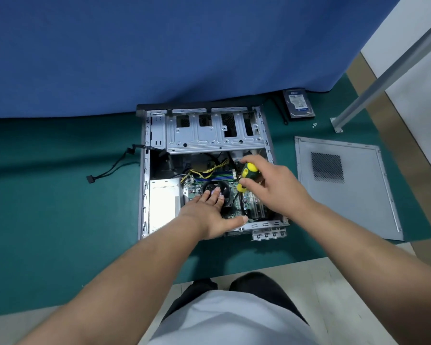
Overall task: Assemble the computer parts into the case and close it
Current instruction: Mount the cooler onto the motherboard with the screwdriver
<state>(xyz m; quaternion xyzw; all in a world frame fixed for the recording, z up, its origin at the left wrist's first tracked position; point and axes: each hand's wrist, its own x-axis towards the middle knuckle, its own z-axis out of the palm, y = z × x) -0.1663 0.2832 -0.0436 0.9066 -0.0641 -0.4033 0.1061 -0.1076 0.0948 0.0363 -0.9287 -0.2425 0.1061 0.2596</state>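
Observation:
An open grey computer case point(144, 170) lies on its side on a green mat. Inside sit a green motherboard point(246, 202), a black CPU fan point(215, 188), yellow cables and a silver power supply point(163, 202). My left hand point(209, 210) lies flat with straight fingers on the CPU fan. My right hand point(271, 185) grips a green and yellow screwdriver point(248, 174), its shaft pointing down at the motherboard beside the fan. The grey side panel point(358, 190) lies flat to the right of the case. A hard drive point(299, 103) rests behind the case at the right.
A blue cloth point(159, 53) hangs behind the case. Black cables point(110, 170) trail out on the left of the case. Small screws point(314, 125) lie near a metal table leg point(339, 120) at the right. My knees show at the bottom, on a pale floor.

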